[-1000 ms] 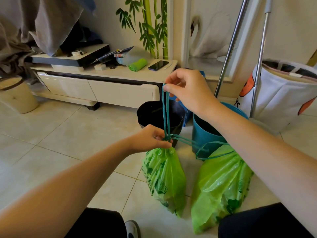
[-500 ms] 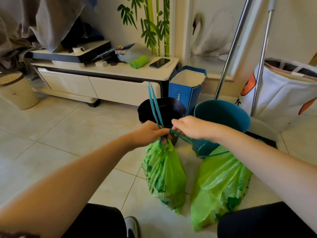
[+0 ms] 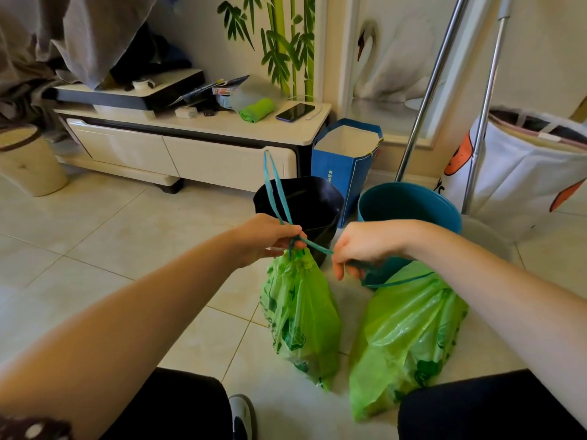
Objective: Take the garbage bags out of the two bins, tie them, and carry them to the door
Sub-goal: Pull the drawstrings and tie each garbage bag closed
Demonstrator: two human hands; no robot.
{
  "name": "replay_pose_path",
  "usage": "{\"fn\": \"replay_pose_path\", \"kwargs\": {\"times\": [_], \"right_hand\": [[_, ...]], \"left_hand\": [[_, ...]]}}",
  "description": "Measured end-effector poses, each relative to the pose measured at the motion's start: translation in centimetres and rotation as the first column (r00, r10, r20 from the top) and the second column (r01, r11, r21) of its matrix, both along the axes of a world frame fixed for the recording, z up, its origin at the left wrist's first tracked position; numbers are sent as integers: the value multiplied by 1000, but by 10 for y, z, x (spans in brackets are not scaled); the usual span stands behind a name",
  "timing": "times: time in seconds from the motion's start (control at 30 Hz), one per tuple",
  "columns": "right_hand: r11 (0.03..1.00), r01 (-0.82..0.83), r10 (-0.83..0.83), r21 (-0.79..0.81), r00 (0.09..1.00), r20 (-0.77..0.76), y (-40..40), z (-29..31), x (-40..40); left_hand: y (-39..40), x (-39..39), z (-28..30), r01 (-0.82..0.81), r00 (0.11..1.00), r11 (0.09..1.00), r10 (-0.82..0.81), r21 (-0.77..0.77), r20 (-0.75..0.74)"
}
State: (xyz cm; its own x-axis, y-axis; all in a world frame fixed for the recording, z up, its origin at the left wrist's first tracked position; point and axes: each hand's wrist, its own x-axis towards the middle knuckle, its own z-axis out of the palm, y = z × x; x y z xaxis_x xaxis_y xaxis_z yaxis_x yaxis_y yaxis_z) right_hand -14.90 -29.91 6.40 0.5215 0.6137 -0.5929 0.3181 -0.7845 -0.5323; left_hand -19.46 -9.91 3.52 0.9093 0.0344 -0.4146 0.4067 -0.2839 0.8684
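Two green garbage bags lie on the tiled floor in front of me. My left hand pinches the gathered neck of the left bag, and a teal drawstring loop stands up from that grip. My right hand is closed on the other drawstring strand, stretched sideways from the neck. The right bag rests beside it, its own drawstring loose across its top. Behind them stand the black bin and the teal bin, both without bags.
A blue paper bag stands behind the bins beside a white low cabinet holding a phone and clutter. Two metal poles lean at the right by a white laundry basket. A beige stool sits far left.
My right hand came down from high above the bag, where it held the drawstring up, to bag-neck level and now pulls a strand sideways to the right. My left hand stays at the neck.
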Motion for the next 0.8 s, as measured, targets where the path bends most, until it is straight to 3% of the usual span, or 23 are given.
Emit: {"fn": "replay_pose_path", "kwargs": {"times": [0.07,0.13,0.2,0.27,0.37,0.63,0.8], "right_hand": [[986,-45,38,-160,998,-41,-1,-5,-3],[983,34,-40,-179,999,-33,0,-15,-1],[983,174,-177,50,982,63,2,-30,0],[920,162,-230,357,960,158,7,-47,1],[828,111,-184,549,980,81,16,-65,-2],[785,107,-222,610,968,116,34,-79,-6],[816,150,-263,559,956,128,38,-79,-3]], "left_hand": [[3,-3,3,77,996,996,-79,42,47],[6,-5,5,158,984,985,-163,73,76],[8,-8,6,220,970,969,-230,116,80],[8,-11,7,255,958,954,-271,157,90],[7,-14,9,294,934,933,-327,210,142],[13,-11,8,231,934,928,-296,293,200],[16,-5,-1,175,919,874,-310,454,242]]}}
